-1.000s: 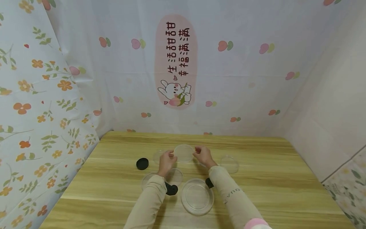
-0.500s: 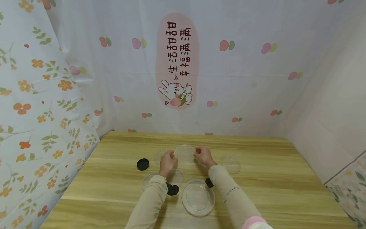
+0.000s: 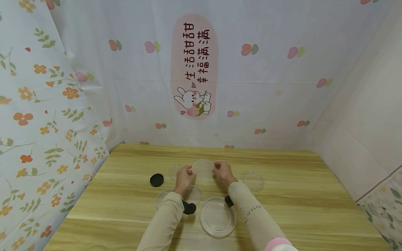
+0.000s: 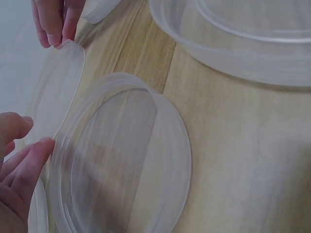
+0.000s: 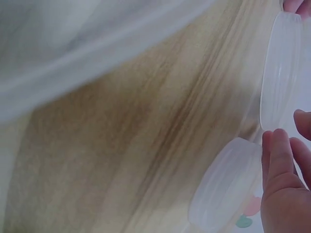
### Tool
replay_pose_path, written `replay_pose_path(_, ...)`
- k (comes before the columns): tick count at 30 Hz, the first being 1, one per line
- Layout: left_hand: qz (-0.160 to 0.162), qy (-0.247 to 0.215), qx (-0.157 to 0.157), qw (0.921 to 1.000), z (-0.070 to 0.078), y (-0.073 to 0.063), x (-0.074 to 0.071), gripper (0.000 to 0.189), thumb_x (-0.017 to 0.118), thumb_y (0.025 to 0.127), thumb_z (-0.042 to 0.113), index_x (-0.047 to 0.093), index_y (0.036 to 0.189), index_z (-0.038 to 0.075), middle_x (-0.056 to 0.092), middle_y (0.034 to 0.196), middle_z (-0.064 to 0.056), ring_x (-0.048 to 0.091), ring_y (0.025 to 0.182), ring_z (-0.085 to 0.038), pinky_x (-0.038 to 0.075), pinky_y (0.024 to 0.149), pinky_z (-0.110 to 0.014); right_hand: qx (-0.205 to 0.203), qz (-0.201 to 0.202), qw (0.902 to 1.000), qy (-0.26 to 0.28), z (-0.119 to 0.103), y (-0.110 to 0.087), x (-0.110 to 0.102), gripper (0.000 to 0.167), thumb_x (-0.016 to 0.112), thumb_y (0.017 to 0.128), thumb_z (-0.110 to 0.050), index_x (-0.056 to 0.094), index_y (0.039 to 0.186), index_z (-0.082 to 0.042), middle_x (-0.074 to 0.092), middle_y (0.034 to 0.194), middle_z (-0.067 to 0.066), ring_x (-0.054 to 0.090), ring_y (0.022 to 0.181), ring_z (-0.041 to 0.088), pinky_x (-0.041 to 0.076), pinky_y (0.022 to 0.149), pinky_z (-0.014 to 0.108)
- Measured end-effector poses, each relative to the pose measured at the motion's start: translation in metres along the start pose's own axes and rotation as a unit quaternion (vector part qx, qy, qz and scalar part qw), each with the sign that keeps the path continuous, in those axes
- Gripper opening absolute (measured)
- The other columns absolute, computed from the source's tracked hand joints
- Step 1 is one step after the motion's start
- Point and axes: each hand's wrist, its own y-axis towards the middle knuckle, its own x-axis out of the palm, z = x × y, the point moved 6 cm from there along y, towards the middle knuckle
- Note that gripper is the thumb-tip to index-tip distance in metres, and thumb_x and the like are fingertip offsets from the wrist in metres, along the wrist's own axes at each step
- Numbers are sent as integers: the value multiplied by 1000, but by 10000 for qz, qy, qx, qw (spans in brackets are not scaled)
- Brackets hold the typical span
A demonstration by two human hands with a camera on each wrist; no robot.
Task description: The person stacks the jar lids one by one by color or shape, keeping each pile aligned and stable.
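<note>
A clear, round, shallow-rimmed plastic disc [image 3: 202, 169] is grasped between the two hands, toward the far side of the pale wood-grain counter [image 3: 304, 205]. The left hand [image 3: 184, 178] pinches its left edge, thumb and fingers at the rim; the right hand [image 3: 223, 171] pinches the opposite edge.

Nearest to the left hand, a clear, round, rimmed plastic dish [image 3: 193, 194] lies on the near side of the wrist, partly covered by it. A second clear round piece [image 3: 161, 199] sits to its left, partly behind the beige left sleeve [image 3: 161, 223], and a small clear round piece [image 3: 174, 172] lies just beyond the left hand. A black, shallow, round lid [image 3: 157, 180] rests farther left.

To the right of the right hand, well apart from the held disc, lies another clear round piece [image 3: 253, 180].

Nearer the person, between the forearms, is a large clear round plastic lid with a raised inner ring [image 3: 217, 217].

A black device [image 3: 189, 208] shows at the left wrist. Behind the counter hangs a white cloth [image 3: 270, 87] printed with fruit shapes; a cloth with orange flowers [image 3: 47, 139] covers the left side.
</note>
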Motion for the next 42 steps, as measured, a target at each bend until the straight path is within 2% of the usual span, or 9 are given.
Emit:
replay_pose_path(6, -39, 251, 96, 9996, -184, 64, 84, 53, 71, 69, 44, 58, 115, 21, 64, 83, 5, 61, 75, -10, 50, 60, -30, 328, -93, 9994, -53, -50, -34, -22, 31, 60, 80, 1, 54, 109, 12, 57, 102, 22, 54, 94, 32, 47, 78, 36)
replay_pose_path(8, -77, 317, 101, 9994, -162, 57, 74, 52, 71, 71, 41, 58, 115, 17, 65, 82, 3, 61, 74, -11, 50, 59, -30, 232, -111, 9997, -54, -41, -28, -19, 30, 60, 80, 0, 56, 109, 10, 58, 101, 20, 55, 93, 30, 47, 77, 35)
replay_pose_path(13, -280, 480, 54, 9984, 6, -3, -1, 38, 68, 76, 14, 58, 107, -7, 64, 82, -15, 61, 74, -24, 49, 59, -33, -583, 54, 9983, 7, 43, 23, 15, 27, 67, 77, -7, 62, 102, 4, 61, 86, 9, 56, 77, 17, 47, 62, 24)
replay_pose_path(17, -405, 469, -351, 9975, 90, -35, -39, 31, 63, 77, 0, 56, 103, -14, 61, 85, -23, 60, 78, -31, 49, 61, -31, -718, 87, 9972, -185, 91, 49, 39, 27, 68, 77, -13, 64, 100, 0, 61, 82, 4, 56, 74, 14, 47, 60, 23)
replay_pose_path(22, -462, 435, -397, 9972, 86, -33, -40, 33, 63, 75, -1, 57, 105, -12, 62, 84, -20, 60, 77, -28, 50, 61, -30, -847, 113, 9952, -469, 91, 49, 39, 24, 66, 77, -12, 65, 98, 2, 61, 79, 6, 56, 70, 14, 46, 57, 23)
replay_pose_path(29, -441, 577, 271, 9970, -32, 9, 9, 35, 71, 74, 16, 61, 100, -5, 64, 74, -8, 60, 65, -13, 47, 52, -24, -932, 64, 9954, -207, 164, 91, 67, 28, 70, 74, -32, 68, 95, -13, 61, 78, -4, 55, 68, 9, 46, 53, 22)
replay_pose_path(32, -655, 461, 128, 9967, -18, 6, 2, 36, 70, 76, 21, 62, 102, -2, 65, 77, -8, 61, 69, -16, 49, 56, -28, -899, 2, 9957, -232, 145, 82, 59, 27, 70, 74, -33, 69, 92, -13, 61, 78, -4, 55, 68, 9, 46, 53, 22)
replay_pose_path(39, -644, 560, -263, 9960, 82, -28, -43, 29, 67, 75, 4, 60, 98, -12, 63, 79, -17, 61, 72, -26, 50, 62, -35, 260, 19, 9990, -367, -46, -31, -21, 20, 58, 81, 1, 62, 98, 10, 61, 87, 17, 57, 81, 27, 46, 61, 23)
replay_pose_path(42, -514, 514, 17, 9974, 69, -21, -38, 29, 68, 75, 7, 60, 96, -12, 63, 78, -16, 61, 71, -25, 50, 61, -33, 323, 75, 9989, -345, -76, -50, -33, 20, 55, 82, 5, 59, 99, 14, 60, 89, 21, 56, 84, 30, 45, 61, 19)
